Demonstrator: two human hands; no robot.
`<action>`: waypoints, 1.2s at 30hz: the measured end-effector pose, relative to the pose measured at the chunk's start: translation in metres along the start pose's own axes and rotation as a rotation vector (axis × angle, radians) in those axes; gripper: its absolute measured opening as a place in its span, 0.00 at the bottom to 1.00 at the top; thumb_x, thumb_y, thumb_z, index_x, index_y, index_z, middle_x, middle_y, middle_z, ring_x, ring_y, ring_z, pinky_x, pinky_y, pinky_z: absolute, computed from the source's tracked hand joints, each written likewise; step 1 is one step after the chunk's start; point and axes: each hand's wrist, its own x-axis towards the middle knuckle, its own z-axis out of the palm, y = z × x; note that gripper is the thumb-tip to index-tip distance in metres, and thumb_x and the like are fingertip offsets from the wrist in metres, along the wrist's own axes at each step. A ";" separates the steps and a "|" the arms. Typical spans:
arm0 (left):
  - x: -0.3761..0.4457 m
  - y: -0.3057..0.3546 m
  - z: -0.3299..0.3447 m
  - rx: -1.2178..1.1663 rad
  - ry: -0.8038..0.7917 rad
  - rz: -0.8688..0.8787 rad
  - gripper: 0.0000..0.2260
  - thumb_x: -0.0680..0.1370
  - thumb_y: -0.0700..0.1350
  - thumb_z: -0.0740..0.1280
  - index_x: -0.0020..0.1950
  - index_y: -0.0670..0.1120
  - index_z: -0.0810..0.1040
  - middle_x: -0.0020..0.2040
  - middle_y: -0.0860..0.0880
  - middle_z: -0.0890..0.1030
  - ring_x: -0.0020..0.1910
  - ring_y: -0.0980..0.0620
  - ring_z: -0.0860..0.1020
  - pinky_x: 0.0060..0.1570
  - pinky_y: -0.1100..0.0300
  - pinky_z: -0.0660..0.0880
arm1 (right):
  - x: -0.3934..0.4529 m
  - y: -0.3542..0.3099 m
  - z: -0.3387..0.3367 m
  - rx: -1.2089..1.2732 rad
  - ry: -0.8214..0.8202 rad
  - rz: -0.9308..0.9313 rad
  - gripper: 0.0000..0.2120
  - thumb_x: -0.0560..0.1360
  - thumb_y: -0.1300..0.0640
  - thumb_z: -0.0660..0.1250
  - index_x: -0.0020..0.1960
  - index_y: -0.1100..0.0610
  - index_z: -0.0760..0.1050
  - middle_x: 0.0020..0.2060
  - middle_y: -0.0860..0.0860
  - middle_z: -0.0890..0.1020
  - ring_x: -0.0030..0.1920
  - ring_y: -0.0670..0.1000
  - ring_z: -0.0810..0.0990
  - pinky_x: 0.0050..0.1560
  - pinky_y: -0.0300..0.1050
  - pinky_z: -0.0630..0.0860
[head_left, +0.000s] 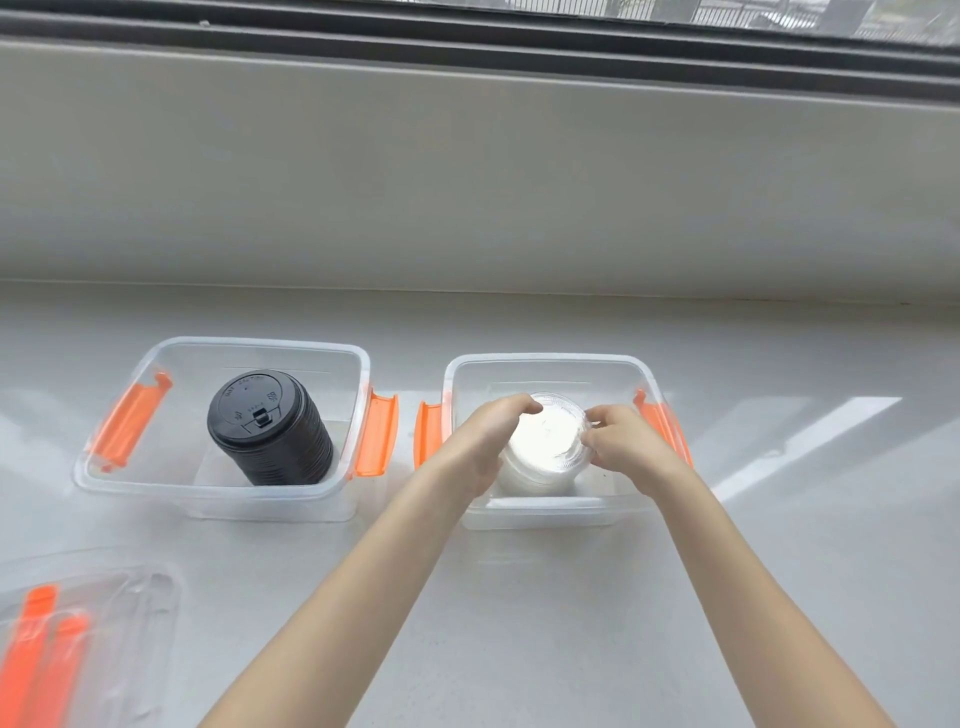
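A stack of clear plastic cup lids (548, 441) stands inside the right clear container (550, 512) with orange latches. My left hand (491, 434) curls round the stack's left side. My right hand (621, 441) grips its right edge with bent fingers. Both hands reach down into the container. A stack of black cup lids (270, 428) stands tilted in the left clear container (218, 499), which also has orange latches.
Both containers sit on a glossy white sill below a grey wall and a window frame. Two clear container lids with orange strips (67, 639) lie stacked at the lower left corner.
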 end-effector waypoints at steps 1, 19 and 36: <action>0.001 0.001 0.000 0.010 0.004 -0.011 0.20 0.76 0.45 0.60 0.69 0.45 0.65 0.75 0.43 0.57 0.75 0.47 0.55 0.72 0.52 0.52 | 0.002 0.000 -0.001 0.023 -0.007 0.016 0.14 0.69 0.70 0.55 0.52 0.76 0.68 0.39 0.57 0.69 0.47 0.49 0.63 0.60 0.67 0.71; 0.017 0.004 -0.003 -0.070 -0.003 -0.222 0.12 0.77 0.52 0.56 0.50 0.44 0.70 0.38 0.48 0.73 0.36 0.53 0.71 0.47 0.58 0.64 | 0.004 -0.004 0.001 0.153 -0.158 0.162 0.03 0.69 0.64 0.57 0.39 0.58 0.67 0.41 0.56 0.68 0.40 0.55 0.68 0.47 0.47 0.74; -0.112 0.004 -0.070 0.211 -0.107 0.475 0.09 0.77 0.47 0.61 0.55 0.53 0.77 0.54 0.52 0.81 0.54 0.57 0.80 0.57 0.61 0.73 | -0.094 -0.073 0.034 -0.009 0.130 -0.673 0.13 0.76 0.59 0.60 0.58 0.54 0.76 0.53 0.47 0.81 0.53 0.43 0.77 0.51 0.31 0.71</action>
